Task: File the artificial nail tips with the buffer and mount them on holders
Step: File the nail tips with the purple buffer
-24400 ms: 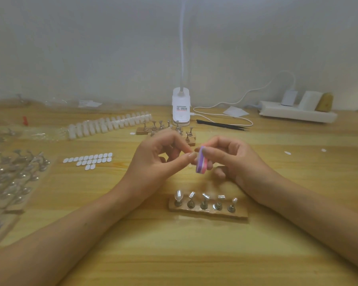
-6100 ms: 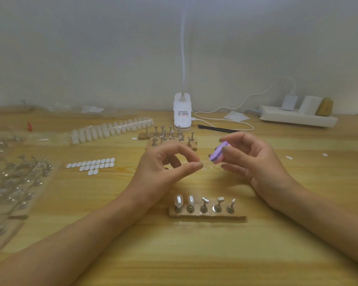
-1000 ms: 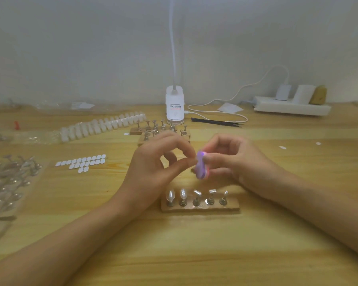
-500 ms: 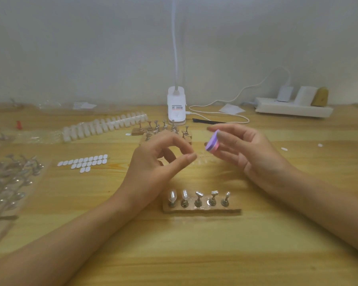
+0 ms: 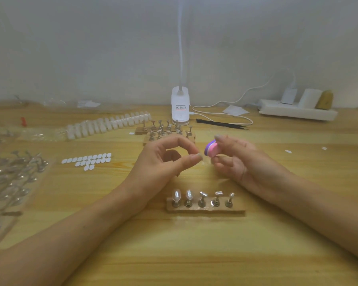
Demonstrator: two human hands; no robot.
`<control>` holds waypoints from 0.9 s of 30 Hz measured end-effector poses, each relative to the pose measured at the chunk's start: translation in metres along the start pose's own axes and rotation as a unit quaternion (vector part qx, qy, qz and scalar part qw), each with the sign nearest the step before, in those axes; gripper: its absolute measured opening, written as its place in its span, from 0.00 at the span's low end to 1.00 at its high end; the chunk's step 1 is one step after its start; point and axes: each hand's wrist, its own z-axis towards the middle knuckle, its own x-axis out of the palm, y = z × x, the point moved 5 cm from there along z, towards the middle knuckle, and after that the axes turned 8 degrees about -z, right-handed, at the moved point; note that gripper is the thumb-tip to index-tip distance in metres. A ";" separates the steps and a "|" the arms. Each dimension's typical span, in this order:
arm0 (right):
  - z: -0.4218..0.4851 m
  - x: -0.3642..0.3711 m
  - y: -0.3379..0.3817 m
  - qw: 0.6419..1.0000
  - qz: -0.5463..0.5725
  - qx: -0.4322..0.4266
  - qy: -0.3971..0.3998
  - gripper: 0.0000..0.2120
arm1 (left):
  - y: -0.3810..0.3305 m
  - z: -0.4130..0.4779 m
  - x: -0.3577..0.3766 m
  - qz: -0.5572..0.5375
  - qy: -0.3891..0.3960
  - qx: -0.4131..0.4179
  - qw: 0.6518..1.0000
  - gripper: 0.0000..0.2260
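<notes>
our left hand pinches a tip, right hand the buffer; below, two mounted tips, three bare holders.

We are looking down at our own two hands, the left hand and the right hand, and both are showing bare. The left forearm and the right forearm are running bare too, uncovered along their whole visible length to the edges of the view. The nails are looking short and rounded, with a plain, faintly glossy surface; we are seeing this best on the left thumbnail and on one right fingernail. A fine crease is crossing the right wrist.
</notes>
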 end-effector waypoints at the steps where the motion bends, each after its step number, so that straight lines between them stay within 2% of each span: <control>1: 0.000 -0.002 0.001 1.000 0.003 0.000 -0.009 0.11 | 0.000 0.000 0.000 0.001 -0.006 0.007 1.000 0.03; 5: -0.001 0.013 0.001 0.998 0.003 -0.006 0.059 0.08 | 0.001 0.001 -0.001 0.005 -0.003 0.020 1.000 0.03; 9: 0.001 -0.003 0.005 0.999 0.014 -0.019 -0.040 0.11 | 0.000 0.000 0.000 0.023 0.002 0.030 0.999 0.03; 12: 0.000 0.008 -0.001 0.999 0.024 -0.001 0.042 0.10 | -0.001 0.000 -0.002 0.022 -0.015 0.038 0.999 0.03; 13: 0.000 0.010 -0.002 0.999 0.017 0.000 0.047 0.10 | -0.001 0.000 -0.002 0.020 -0.012 0.037 0.999 0.03; 16: 0.003 -0.003 0.000 0.999 0.015 -0.001 -0.029 0.11 | -0.003 -0.001 0.001 0.027 -0.004 0.037 0.999 0.06; 17: 0.002 -0.004 0.001 1.000 0.018 0.003 -0.026 0.11 | -0.003 -0.001 0.001 0.026 -0.006 0.039 0.999 0.06; 20: 0.000 0.011 -0.002 0.998 0.005 0.004 0.064 0.08 | -0.002 0.000 -0.001 0.012 -0.011 0.042 0.999 0.03; 24: 0.004 -0.005 0.004 0.999 0.002 -0.020 -0.029 0.09 | -0.003 -0.001 0.003 0.025 0.012 0.048 0.998 0.04; 27: 0.001 0.005 0.000 0.999 0.007 -0.003 0.054 0.08 | -0.004 0.000 -0.001 -0.002 -0.005 0.048 0.999 0.04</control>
